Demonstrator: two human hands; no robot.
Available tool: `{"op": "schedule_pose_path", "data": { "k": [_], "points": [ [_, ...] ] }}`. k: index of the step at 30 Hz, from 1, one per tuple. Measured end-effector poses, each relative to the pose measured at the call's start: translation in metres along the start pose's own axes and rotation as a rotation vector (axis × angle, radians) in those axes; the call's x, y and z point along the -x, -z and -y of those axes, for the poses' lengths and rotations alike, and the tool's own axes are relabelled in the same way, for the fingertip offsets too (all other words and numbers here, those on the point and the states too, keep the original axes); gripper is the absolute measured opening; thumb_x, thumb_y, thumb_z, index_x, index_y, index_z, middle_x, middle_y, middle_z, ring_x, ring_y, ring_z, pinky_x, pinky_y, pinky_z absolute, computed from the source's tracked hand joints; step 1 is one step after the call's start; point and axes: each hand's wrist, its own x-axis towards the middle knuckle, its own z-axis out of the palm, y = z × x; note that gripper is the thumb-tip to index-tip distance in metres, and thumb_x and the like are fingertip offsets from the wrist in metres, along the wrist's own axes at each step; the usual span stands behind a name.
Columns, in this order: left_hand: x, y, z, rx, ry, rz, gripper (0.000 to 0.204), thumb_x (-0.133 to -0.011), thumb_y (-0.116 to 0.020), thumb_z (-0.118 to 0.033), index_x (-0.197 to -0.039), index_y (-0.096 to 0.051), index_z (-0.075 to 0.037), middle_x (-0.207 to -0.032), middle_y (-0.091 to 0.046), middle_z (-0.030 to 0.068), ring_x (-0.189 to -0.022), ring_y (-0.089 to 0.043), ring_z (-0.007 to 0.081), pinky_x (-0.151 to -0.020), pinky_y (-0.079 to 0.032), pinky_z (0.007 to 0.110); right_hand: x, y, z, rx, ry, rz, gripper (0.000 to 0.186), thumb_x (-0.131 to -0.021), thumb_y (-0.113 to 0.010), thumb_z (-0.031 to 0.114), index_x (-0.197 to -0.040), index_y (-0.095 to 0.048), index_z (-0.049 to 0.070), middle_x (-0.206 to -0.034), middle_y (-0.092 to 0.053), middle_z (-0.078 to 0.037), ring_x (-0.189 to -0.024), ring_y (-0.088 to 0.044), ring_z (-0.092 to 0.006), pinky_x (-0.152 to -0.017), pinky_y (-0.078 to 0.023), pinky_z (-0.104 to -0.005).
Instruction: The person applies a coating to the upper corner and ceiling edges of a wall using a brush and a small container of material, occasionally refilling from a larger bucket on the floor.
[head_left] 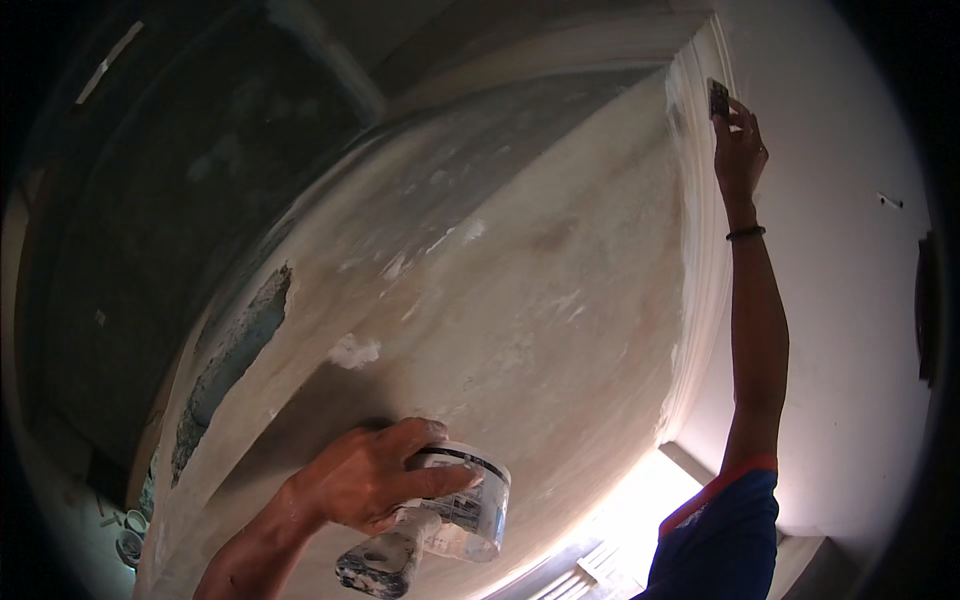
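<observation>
My left hand (365, 480) is closed around a small round plastic tub (492, 510) with a dark-printed label, in front of the plastered wall (520, 330). Below those fingers a putty-smeared tool handle (375, 568) sticks out toward the lower left, apparently gripped along with the tub; its blade is hidden. High at the upper right, my right hand (740, 160) pinches a small dark flat scraper (718, 99). That scraper is at the ridged white moulding (692, 200), near the corner where the mouldings meet. A dark band circles my right wrist.
A jagged broken patch (235, 355) shows in the wall's left part. Smooth pale surface (840, 300) lies beyond the moulding, with a small fitting (889, 201) on it. Bright window light (640, 500) comes from below right. Small containers (130, 540) stand at the lower left.
</observation>
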Motion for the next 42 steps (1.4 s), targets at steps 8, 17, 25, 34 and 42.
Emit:
{"op": "schedule_pose_path", "data": {
  "k": [8, 17, 25, 34, 42],
  "points": [
    [0.007, -0.004, -0.009, 0.016, 0.044, 0.007, 0.071, -0.059, -0.07, -0.011, -0.128, -0.061, -0.026, -0.112, -0.058, 0.0203, -0.081, -0.066, 0.0288, -0.065, -0.057, 0.037, -0.002, -0.015, 0.025, 0.015, 0.088, -0.091, 0.026, -0.088, -0.06, 0.02, -0.115, -0.064, 0.021, -0.099, -0.066, -0.004, -0.085, -0.068, -0.0241, -0.071, -0.056, -0.0367],
    [0.013, -0.001, -0.006, 0.015, 0.063, 0.045, 0.074, -0.059, -0.069, -0.018, -0.132, -0.057, -0.028, -0.113, -0.056, 0.019, -0.082, -0.065, 0.0301, -0.067, -0.057, 0.037, -0.045, -0.016, 0.05, 0.087, 0.481, 0.006, 0.029, -0.09, -0.051, 0.003, -0.111, -0.066, 0.015, -0.107, -0.06, -0.006, -0.094, -0.063, -0.025, -0.081, -0.055, -0.0384],
    [0.015, -0.005, 0.004, 0.036, 0.029, 0.03, 0.067, -0.064, -0.059, -0.034, -0.13, -0.06, -0.025, -0.111, -0.056, 0.0191, -0.081, -0.064, 0.0296, -0.067, -0.057, 0.037, -0.069, -0.014, 0.066, 0.15, 0.573, 0.283, 0.028, -0.088, -0.048, 0.001, -0.107, -0.067, 0.01, -0.099, -0.055, -0.007, -0.091, -0.062, -0.027, -0.083, -0.054, -0.0394],
    [0.014, -0.005, 0.001, 0.028, 0.038, 0.025, 0.069, -0.061, -0.06, -0.03, -0.131, -0.059, -0.026, -0.109, -0.057, 0.0187, -0.08, -0.063, 0.0293, -0.066, -0.057, 0.038, -0.058, -0.031, 0.05, 0.121, 0.72, 0.191, 0.03, -0.087, -0.048, -0.003, -0.108, -0.067, 0.008, -0.1, -0.054, -0.008, -0.093, -0.061, -0.0279, -0.082, -0.053, -0.04],
    [0.012, -0.004, 0.002, 0.03, 0.043, 0.043, 0.07, -0.06, -0.062, -0.03, -0.13, -0.059, -0.027, -0.109, -0.056, 0.0181, -0.079, -0.063, 0.0292, -0.067, -0.057, 0.037, -0.084, -0.047, 0.052, -0.177, 0.548, 0.288, 0.023, -0.093, -0.053, 0.009, -0.111, -0.066, 0.01, -0.106, -0.062, -0.01, -0.096, -0.064, -0.0247, -0.084, -0.054, -0.0362]
  ]
}}
